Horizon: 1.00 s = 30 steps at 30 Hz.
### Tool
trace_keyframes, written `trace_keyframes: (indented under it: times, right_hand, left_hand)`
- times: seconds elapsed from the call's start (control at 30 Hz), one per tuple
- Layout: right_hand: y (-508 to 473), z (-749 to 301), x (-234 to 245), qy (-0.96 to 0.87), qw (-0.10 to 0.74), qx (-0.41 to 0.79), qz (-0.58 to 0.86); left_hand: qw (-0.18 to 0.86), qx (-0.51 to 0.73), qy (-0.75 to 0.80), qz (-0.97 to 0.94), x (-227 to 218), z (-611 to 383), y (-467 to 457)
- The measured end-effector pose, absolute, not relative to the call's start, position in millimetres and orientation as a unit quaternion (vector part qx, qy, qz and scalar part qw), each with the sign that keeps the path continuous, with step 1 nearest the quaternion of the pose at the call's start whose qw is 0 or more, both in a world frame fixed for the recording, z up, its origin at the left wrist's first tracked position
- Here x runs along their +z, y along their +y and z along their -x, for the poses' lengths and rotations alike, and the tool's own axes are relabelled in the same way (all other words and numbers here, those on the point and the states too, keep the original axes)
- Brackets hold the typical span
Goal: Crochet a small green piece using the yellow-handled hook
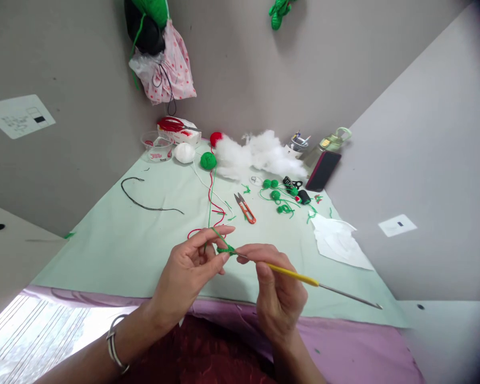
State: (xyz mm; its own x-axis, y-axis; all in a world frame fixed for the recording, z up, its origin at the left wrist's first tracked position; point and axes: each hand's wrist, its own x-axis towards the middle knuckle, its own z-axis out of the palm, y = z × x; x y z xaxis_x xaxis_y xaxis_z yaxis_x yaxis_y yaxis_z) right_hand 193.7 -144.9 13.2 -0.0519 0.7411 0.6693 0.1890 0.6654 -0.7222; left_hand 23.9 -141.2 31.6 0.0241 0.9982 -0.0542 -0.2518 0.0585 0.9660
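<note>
Between thumb and fingers, my left hand [196, 261] pinches a small piece of green crochet [225, 249]. Green yarn [220, 237] runs over its raised index finger and back toward a green yarn ball [208, 160]. My right hand [278, 290] is closed around a crochet hook [294, 274] with a yellow handle and metal ends. One end of the hook meets the green piece; the other points to the lower right. Whether that tip sits inside a stitch, I cannot tell. Orange thread snips [245, 208] lie on the cloth beyond my hands.
White stuffing [260, 154], a white yarn ball [184, 153] and a red yarn ball [216, 139] lie at the back. Small green crocheted balls [275, 195] are at right, near a leaning phone [323, 170] and white paper [340, 240]. Black cord [152, 206] lies left.
</note>
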Motion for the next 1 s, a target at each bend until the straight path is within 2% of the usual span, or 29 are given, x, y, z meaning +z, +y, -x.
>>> trace_keyframes:
  times: [0.23, 0.53, 1.0]
  right_hand:
    - [-142.4, -193.4, 9.4, -0.704, 0.605, 0.202, 0.312]
    - [-141.8, -193.0, 18.0, -0.642, 0.632, 0.283, 0.328]
    - [-145.3, -194.0, 3.8, -0.763, 0.555, 0.07, 0.325]
  left_hand:
    - [0.574, 0.547, 0.443, -0.418, 32.6, -25.0, -141.9]
    - [0.588, 0.546, 0.438, -0.405, 35.0, -23.0, -142.2]
    - [0.597, 0.539, 0.437, -0.402, 30.8, -25.3, -140.4]
